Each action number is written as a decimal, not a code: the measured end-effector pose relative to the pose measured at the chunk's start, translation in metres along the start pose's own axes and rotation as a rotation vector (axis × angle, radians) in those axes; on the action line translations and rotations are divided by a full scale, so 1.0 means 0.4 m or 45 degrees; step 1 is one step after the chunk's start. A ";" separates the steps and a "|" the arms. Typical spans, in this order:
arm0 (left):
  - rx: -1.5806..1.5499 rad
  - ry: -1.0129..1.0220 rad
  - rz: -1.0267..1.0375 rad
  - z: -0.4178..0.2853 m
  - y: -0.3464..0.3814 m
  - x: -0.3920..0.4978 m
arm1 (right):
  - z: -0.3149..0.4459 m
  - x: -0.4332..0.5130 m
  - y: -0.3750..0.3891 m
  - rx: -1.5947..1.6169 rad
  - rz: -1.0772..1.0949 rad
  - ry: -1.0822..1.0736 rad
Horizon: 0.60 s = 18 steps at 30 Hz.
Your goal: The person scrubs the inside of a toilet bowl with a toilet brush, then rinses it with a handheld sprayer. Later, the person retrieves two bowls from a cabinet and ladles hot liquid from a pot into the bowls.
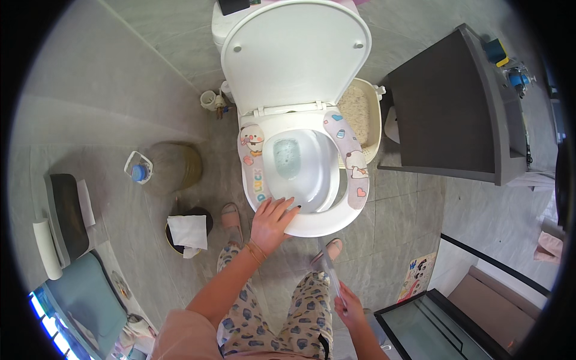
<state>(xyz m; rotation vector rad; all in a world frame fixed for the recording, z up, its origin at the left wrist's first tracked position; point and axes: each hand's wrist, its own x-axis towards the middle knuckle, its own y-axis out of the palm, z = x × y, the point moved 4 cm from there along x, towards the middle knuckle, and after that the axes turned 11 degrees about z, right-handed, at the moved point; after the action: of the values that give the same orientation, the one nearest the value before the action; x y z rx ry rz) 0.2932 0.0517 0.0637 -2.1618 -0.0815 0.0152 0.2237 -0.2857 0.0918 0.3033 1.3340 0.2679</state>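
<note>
My left hand [272,225] rests with fingers spread on the front left of the white toilet seat [310,225], which is slightly askew over the bowl. Low on the right, my right hand [348,303] is closed around the lower end of a long, slim, translucent handle [330,265]; what it belongs to is partly hidden near the seat's front edge. Padded covers with cartoon prints, a left one [253,157] and a right one [353,157], lie on the seat. The toilet lid [297,54] stands raised. Water shows in the toilet bowl [288,157].
On the left stand a large plastic bottle [180,166] with a blue cap and a waste bin with white paper [187,230] on it. A cream litter tray [375,121] sits behind the toilet's right side, beside a dark grey cabinet [443,103]. A black-framed glass panel [432,324] is lower right.
</note>
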 end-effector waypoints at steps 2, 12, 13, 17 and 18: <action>0.001 0.015 0.024 0.009 0.004 -0.010 | -0.046 -0.065 -0.065 0.174 -0.019 0.005; -0.003 -0.071 0.308 0.057 0.156 -0.074 | -0.257 -0.317 -0.424 0.685 0.426 0.069; -0.003 -0.092 0.362 0.062 0.185 -0.085 | -0.206 -0.329 -0.369 0.527 0.366 0.041; 0.041 -0.250 0.521 0.079 0.303 -0.108 | 0.052 -0.259 -0.153 0.103 0.210 -0.156; 0.070 -0.271 0.533 0.084 0.330 -0.110 | 0.111 -0.222 -0.128 0.063 0.292 -0.233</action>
<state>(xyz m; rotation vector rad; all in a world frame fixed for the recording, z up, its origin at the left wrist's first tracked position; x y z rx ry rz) 0.2547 0.0035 -0.0654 -2.0800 0.2472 0.4818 0.2487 -0.3681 0.1629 0.5122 1.1270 0.3901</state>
